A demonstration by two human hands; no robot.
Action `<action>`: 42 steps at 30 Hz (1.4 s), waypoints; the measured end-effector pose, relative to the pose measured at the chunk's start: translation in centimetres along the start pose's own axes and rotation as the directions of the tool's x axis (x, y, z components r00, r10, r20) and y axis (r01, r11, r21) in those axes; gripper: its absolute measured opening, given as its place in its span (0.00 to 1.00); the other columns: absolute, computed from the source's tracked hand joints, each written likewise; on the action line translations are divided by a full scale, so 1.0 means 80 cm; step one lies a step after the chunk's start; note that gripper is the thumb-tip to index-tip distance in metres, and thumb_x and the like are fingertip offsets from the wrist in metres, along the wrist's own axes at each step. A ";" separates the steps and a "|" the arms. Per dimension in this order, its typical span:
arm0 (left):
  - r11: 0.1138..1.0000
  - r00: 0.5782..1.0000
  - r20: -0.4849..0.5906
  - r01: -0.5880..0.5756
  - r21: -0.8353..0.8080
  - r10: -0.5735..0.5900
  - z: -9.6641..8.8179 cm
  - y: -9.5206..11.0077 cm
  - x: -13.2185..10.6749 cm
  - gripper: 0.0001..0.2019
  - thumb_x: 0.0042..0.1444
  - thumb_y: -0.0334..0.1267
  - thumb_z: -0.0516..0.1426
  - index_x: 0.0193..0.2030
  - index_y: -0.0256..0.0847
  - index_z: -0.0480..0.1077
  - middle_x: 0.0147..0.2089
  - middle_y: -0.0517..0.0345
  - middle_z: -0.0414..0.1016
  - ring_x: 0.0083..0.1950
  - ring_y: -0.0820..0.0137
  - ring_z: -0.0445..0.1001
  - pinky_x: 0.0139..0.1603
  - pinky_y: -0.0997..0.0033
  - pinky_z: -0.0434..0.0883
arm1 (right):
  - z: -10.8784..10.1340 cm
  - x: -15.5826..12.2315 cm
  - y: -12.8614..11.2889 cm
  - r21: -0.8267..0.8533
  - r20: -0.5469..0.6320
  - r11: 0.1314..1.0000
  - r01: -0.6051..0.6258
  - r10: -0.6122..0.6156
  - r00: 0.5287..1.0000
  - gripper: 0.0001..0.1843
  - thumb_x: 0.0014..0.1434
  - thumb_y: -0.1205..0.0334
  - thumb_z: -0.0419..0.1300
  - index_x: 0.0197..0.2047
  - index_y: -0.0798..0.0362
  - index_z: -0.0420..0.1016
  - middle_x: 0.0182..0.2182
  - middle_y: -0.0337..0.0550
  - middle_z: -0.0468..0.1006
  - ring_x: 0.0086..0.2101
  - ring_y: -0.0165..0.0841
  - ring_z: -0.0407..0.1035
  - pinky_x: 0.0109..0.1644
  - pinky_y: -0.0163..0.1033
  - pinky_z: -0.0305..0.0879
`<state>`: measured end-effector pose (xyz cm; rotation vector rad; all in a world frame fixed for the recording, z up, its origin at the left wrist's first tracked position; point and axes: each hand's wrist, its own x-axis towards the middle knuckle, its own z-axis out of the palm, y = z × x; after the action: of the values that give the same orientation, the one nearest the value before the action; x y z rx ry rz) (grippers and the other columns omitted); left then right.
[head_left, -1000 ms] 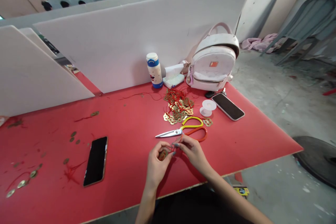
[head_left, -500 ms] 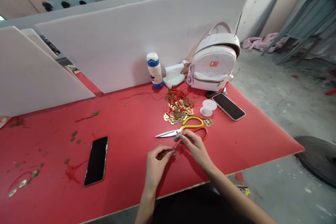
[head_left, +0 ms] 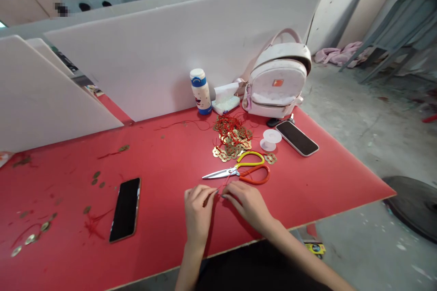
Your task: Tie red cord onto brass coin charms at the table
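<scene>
Close together over the near part of the red table [head_left: 164,218], my left hand [head_left: 199,207] and my right hand [head_left: 247,203] both pinch a thin red cord [head_left: 223,185]. Fingertips of the two hands almost meet, and a loose end of cord rises between them. Whether a coin is tucked in my left palm cannot be seen. Just beyond the fingers lie scissors [head_left: 258,175] with one yellow and one red handle, blades pointing left. Behind them is a heap of gold coins tied with red cord [head_left: 232,141]. One small knotted coin cluster [head_left: 271,158] lies apart, right of the scissors.
A clear spool [head_left: 272,136], a white-edged phone [head_left: 297,138] and a backpack [head_left: 278,84] occupy the right side. A bottle [head_left: 200,92] and tissue pack [head_left: 225,103] stand by the white partition [head_left: 153,59]. To the left are another phone [head_left: 125,209] and scattered coins [head_left: 30,238].
My right hand has come down off the scissors' red handle, toward me. My left hand has turned and shifted slightly left, hiding the coin that showed in its grip.
</scene>
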<state>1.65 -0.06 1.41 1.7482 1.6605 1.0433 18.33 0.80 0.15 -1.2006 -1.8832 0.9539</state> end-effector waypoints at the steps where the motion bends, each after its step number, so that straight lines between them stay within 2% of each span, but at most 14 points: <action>1: 0.998 0.998 0.027 -0.051 0.045 0.050 -0.001 0.001 -0.001 0.07 0.59 0.37 0.59 0.34 0.46 0.80 0.33 0.55 0.78 0.37 0.63 0.69 0.42 0.65 0.64 | -0.008 0.001 -0.001 -0.119 0.006 0.990 0.079 -0.079 0.997 0.12 0.68 0.62 0.53 0.35 0.53 0.74 0.31 0.47 0.77 0.32 0.37 0.69 0.35 0.38 0.62; 3: 0.993 0.988 0.112 -0.111 0.043 0.106 -0.003 0.003 -0.001 0.07 0.60 0.39 0.60 0.34 0.46 0.80 0.31 0.56 0.78 0.36 0.63 0.68 0.42 0.65 0.63 | -0.022 0.005 -0.003 -0.234 0.039 0.949 0.210 -0.207 0.978 0.13 0.69 0.61 0.52 0.36 0.53 0.75 0.31 0.48 0.76 0.32 0.37 0.67 0.35 0.38 0.60; 5: 0.992 0.976 0.183 -0.110 -0.059 0.119 -0.004 0.006 0.001 0.08 0.59 0.41 0.61 0.31 0.45 0.79 0.30 0.55 0.77 0.36 0.63 0.68 0.40 0.66 0.64 | -0.032 0.008 -0.004 -0.211 0.053 0.938 0.274 -0.269 0.962 0.13 0.69 0.61 0.52 0.36 0.52 0.75 0.31 0.47 0.76 0.32 0.37 0.65 0.35 0.38 0.59; 8: 0.951 0.967 0.236 -0.015 -0.310 0.092 -0.002 0.009 0.002 0.11 0.57 0.43 0.62 0.26 0.42 0.78 0.28 0.54 0.75 0.34 0.64 0.70 0.36 0.69 0.65 | -0.034 0.010 -0.003 -0.020 -0.016 0.967 0.252 -0.253 0.967 0.12 0.69 0.60 0.54 0.34 0.51 0.74 0.29 0.44 0.75 0.32 0.36 0.66 0.36 0.38 0.61; 11: 0.881 0.980 0.201 0.101 -0.462 -0.007 0.003 0.011 -0.001 0.13 0.57 0.45 0.62 0.26 0.39 0.74 0.27 0.57 0.72 0.30 0.68 0.69 0.33 0.72 0.65 | -0.021 0.010 0.002 0.164 -0.104 0.971 0.171 -0.156 0.982 0.11 0.67 0.61 0.54 0.33 0.52 0.72 0.28 0.42 0.73 0.30 0.34 0.66 0.36 0.36 0.62; 16: 0.879 0.981 0.070 0.193 -0.436 -0.180 0.013 0.012 -0.008 0.11 0.61 0.44 0.57 0.31 0.40 0.71 0.29 0.59 0.72 0.33 0.69 0.71 0.36 0.75 0.68 | 0.001 0.004 0.010 0.174 -0.084 0.983 0.060 -0.046 0.995 0.07 0.64 0.67 0.54 0.34 0.52 0.71 0.29 0.41 0.73 0.31 0.32 0.67 0.35 0.35 0.62; 20: 0.887 0.978 0.031 0.202 -0.414 -0.208 0.016 0.007 -0.008 0.10 0.59 0.43 0.58 0.32 0.40 0.72 0.31 0.57 0.73 0.35 0.67 0.72 0.37 0.74 0.69 | -0.001 0.001 0.008 0.127 0.026 0.992 0.030 -0.033 0.999 0.08 0.64 0.69 0.54 0.35 0.52 0.72 0.32 0.41 0.76 0.33 0.33 0.70 0.38 0.35 0.63; 25: 0.923 0.990 0.086 0.137 -0.360 -0.113 0.008 0.005 -0.004 0.08 0.57 0.40 0.59 0.30 0.40 0.74 0.34 0.56 0.71 0.35 0.68 0.70 0.36 0.74 0.68 | -0.017 0.004 -0.002 0.013 0.026 1.000 -0.014 0.014 1.000 0.09 0.65 0.63 0.55 0.31 0.52 0.67 0.27 0.39 0.72 0.28 0.32 0.65 0.33 0.33 0.58; 28: 0.901 0.977 0.196 0.158 -0.404 -0.083 0.004 0.010 -0.005 0.08 0.55 0.40 0.61 0.29 0.39 0.76 0.38 0.55 0.71 0.33 0.70 0.70 0.35 0.74 0.68 | -0.022 0.008 -0.004 0.133 -0.032 0.991 -0.011 0.015 0.999 0.16 0.68 0.59 0.50 0.27 0.51 0.61 0.24 0.36 0.65 0.26 0.30 0.60 0.31 0.33 0.56; 31: 0.813 0.961 0.250 0.235 -0.532 -0.114 0.006 0.018 -0.009 0.10 0.53 0.42 0.64 0.26 0.39 0.76 0.44 0.50 0.74 0.43 0.65 0.74 0.40 0.71 0.70 | -0.016 0.010 0.000 0.321 -0.059 0.947 -0.001 0.021 0.998 0.19 0.69 0.55 0.49 0.27 0.51 0.60 0.23 0.35 0.63 0.26 0.30 0.59 0.32 0.33 0.57; 34: 0.708 0.963 0.179 0.269 -0.653 -0.200 0.014 0.023 -0.009 0.10 0.51 0.42 0.66 0.26 0.39 0.76 0.51 0.48 0.76 0.51 0.58 0.75 0.48 0.65 0.72 | 0.001 0.002 0.006 0.430 -0.072 0.902 -0.027 0.065 0.995 0.19 0.70 0.52 0.48 0.28 0.52 0.62 0.24 0.36 0.66 0.26 0.30 0.61 0.32 0.33 0.58; 36: 0.692 0.961 0.104 0.259 -0.674 -0.258 0.019 0.025 -0.006 0.08 0.50 0.42 0.66 0.26 0.40 0.77 0.49 0.48 0.79 0.51 0.58 0.76 0.50 0.63 0.72 | 0.015 -0.008 0.007 0.398 -0.044 0.916 -0.047 0.071 0.997 0.18 0.70 0.54 0.48 0.29 0.52 0.64 0.24 0.37 0.68 0.26 0.30 0.63 0.32 0.33 0.58; 39: 0.819 0.963 -0.033 0.211 -0.533 -0.269 0.022 0.024 0.000 0.05 0.51 0.40 0.63 0.29 0.42 0.79 0.37 0.51 0.82 0.42 0.60 0.78 0.45 0.63 0.73 | 0.028 -0.024 0.003 0.241 0.049 0.971 0.005 -0.017 0.999 0.15 0.69 0.60 0.50 0.29 0.51 0.65 0.24 0.37 0.69 0.25 0.29 0.62 0.31 0.33 0.57; 42: 0.969 0.982 -0.143 0.087 -0.230 -0.122 0.020 0.018 0.004 0.05 0.53 0.38 0.61 0.32 0.44 0.81 0.34 0.53 0.82 0.38 0.61 0.75 0.42 0.64 0.71 | 0.024 -0.028 -0.004 0.197 0.036 0.978 0.076 -0.085 0.996 0.14 0.68 0.62 0.50 0.29 0.51 0.67 0.25 0.38 0.69 0.27 0.31 0.63 0.33 0.34 0.59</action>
<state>3.78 0.31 1.70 1.4510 1.6370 1.2913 17.28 -1.78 -0.84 -0.9879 -1.8105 1.1007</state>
